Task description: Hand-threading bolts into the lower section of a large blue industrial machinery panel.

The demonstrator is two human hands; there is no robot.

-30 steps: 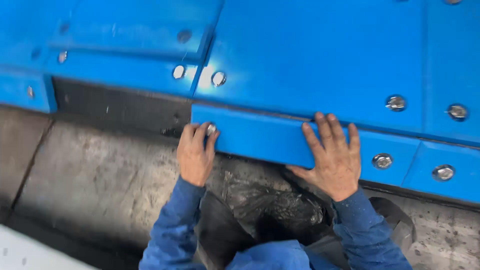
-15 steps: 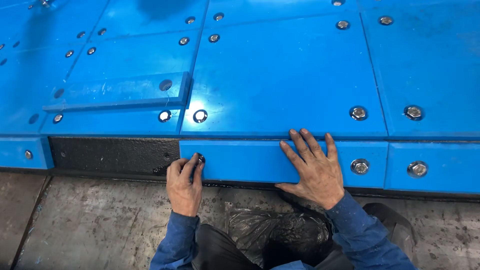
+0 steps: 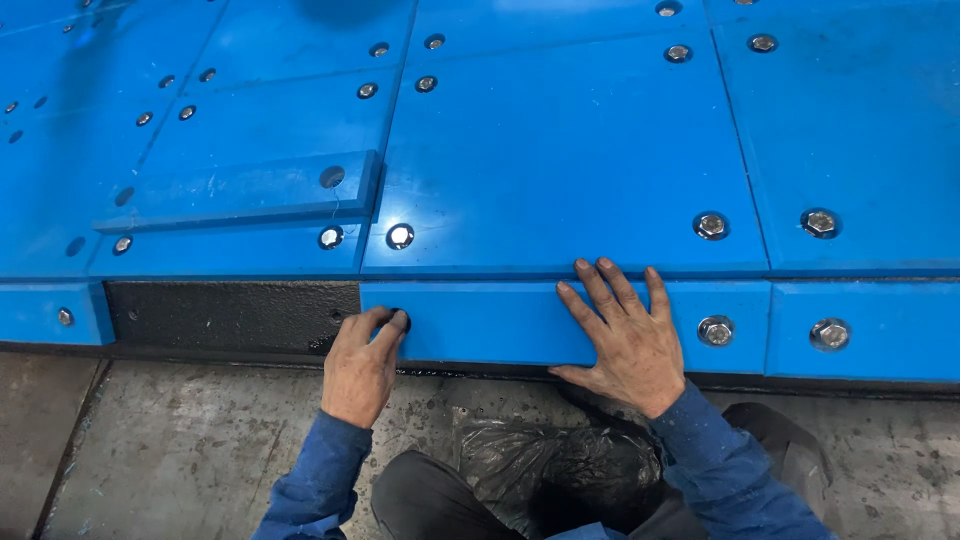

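The blue strip [image 3: 520, 322] you are working on lies with its long axis left to right, along the front edge of the big blue panel [image 3: 560, 160], its face turned toward you and its left end stopping where the bare black steel [image 3: 230, 315] begins. Your left hand [image 3: 362, 365] sits at that left end: fingers curled, tips pinched close together on a small dark spot at the strip's corner, which looks like a hole or a fastener; you cannot tell which, as the fingertips cover it. Your right hand [image 3: 628, 340] lies flat and wide open on the strip, fingers spread and pointing up and away from you, the tips reaching the seam with the panel above; it presses on the strip rather than closing on it. Just right of that hand a hex bolt [image 3: 716, 329] sits in the strip, and a second bolt [image 3: 830, 333] sits in the neighbouring strip past a vertical seam. Left of the black steel a short blue piece [image 3: 50, 312] carries its own small bolt. Up and to the left, a loose blue bar [image 3: 240, 192] rests on the panels, slightly tilted. Below the strip runs the grey concrete floor [image 3: 180, 440], open to your left; a black plastic bag [image 3: 540, 465] lies between your arms.
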